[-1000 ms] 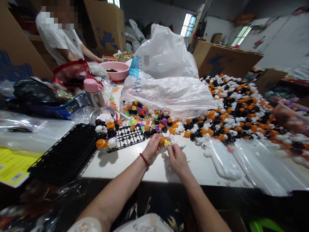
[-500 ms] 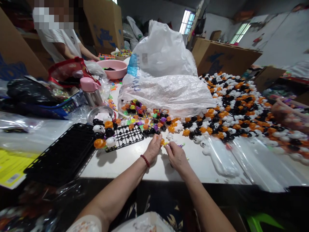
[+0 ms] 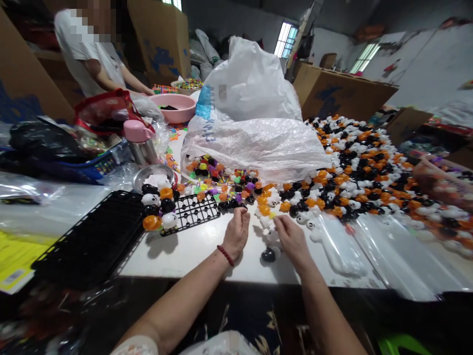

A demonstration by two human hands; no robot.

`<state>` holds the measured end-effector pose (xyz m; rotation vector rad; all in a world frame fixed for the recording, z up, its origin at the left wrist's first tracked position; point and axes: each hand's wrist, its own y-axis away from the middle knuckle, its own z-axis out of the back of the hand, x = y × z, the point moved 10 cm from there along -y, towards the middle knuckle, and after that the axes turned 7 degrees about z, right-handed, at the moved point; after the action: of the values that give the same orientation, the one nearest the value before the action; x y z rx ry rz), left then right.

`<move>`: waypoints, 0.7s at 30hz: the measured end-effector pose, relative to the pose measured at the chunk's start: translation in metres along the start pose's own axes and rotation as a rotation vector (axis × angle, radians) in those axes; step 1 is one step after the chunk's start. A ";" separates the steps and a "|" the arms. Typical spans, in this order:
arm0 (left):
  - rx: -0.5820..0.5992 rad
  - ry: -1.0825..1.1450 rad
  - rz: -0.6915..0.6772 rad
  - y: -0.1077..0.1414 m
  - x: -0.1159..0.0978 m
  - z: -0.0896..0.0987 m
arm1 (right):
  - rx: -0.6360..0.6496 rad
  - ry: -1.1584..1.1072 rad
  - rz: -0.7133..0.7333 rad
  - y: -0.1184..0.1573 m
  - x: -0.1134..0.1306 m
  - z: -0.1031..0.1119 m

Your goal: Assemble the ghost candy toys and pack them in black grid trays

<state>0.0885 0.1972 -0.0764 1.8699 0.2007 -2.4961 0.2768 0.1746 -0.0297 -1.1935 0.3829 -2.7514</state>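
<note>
My left hand, with a red bead bracelet on its wrist, is over the white table with fingers curled together. A dark bit shows at its fingertips, too small to name. To its right, my right hand pinches a small yellow piece, blurred, close to an orange pumpkin-like figure. White ghost figures and a round black figure lie between the hands. Left of my left hand is a black grid tray, with orange, black and white figures stacked at its left end.
A large pile of orange, black and white figures spreads at right. Clear plastic bags lie before it. A big white sack stands behind small colourful pieces. Stacked black trays and a pink-lidded flask are left. A co-worker stands behind.
My hands, together around a small orange and yellow piece before, have come apart. The right hand has moved right, uncovering the black and white figures on the table.
</note>
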 end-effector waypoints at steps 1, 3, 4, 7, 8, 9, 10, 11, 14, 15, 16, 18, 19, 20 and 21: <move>-0.123 -0.104 -0.043 -0.001 -0.004 0.014 | -0.052 0.047 0.005 -0.003 -0.005 0.016; -0.348 -0.353 -0.076 -0.004 -0.009 0.036 | -0.168 0.213 0.073 -0.008 -0.009 0.042; -0.419 -0.471 -0.060 -0.007 -0.008 0.042 | -0.219 0.312 0.126 -0.012 -0.007 0.050; -0.456 -0.708 0.040 -0.019 0.004 0.046 | -0.252 0.515 0.283 -0.027 0.009 0.037; -0.434 -0.751 0.057 -0.021 0.008 0.044 | -0.199 0.533 0.332 -0.036 0.017 0.020; -0.406 -0.783 0.061 -0.023 0.010 0.041 | -0.118 0.535 0.382 -0.046 0.027 0.000; -0.383 -0.807 0.058 -0.024 0.012 0.037 | -0.025 0.536 0.422 -0.056 0.037 -0.024; -0.367 -0.824 0.050 -0.024 0.012 0.035 | 0.072 0.548 0.450 -0.066 0.047 -0.047; -0.361 -0.829 0.020 -0.022 0.012 0.032 | 0.264 0.660 0.448 -0.098 0.064 -0.102; -0.369 -0.806 0.010 -0.022 0.012 0.032 | 0.304 0.706 0.439 -0.107 0.066 -0.114; -0.380 -0.763 0.000 -0.022 0.012 0.033 | 0.335 0.746 0.431 -0.115 0.066 -0.123; -0.395 -0.599 -0.032 -0.023 0.011 0.036 | 0.373 0.797 0.418 -0.127 0.063 -0.135; -0.387 -0.481 -0.049 -0.024 0.011 0.037 | 0.383 0.806 0.410 -0.130 0.060 -0.137; -0.365 -0.354 -0.058 -0.025 0.012 0.037 | 0.390 0.807 0.403 -0.131 0.057 -0.139; -0.329 -0.232 -0.057 -0.026 0.013 0.036 | 0.398 0.804 0.394 -0.131 0.052 -0.139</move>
<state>0.0482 0.2201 -0.0764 1.4584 0.6225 -2.4994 0.1385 0.3156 -0.0482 0.1043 0.0961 -2.6312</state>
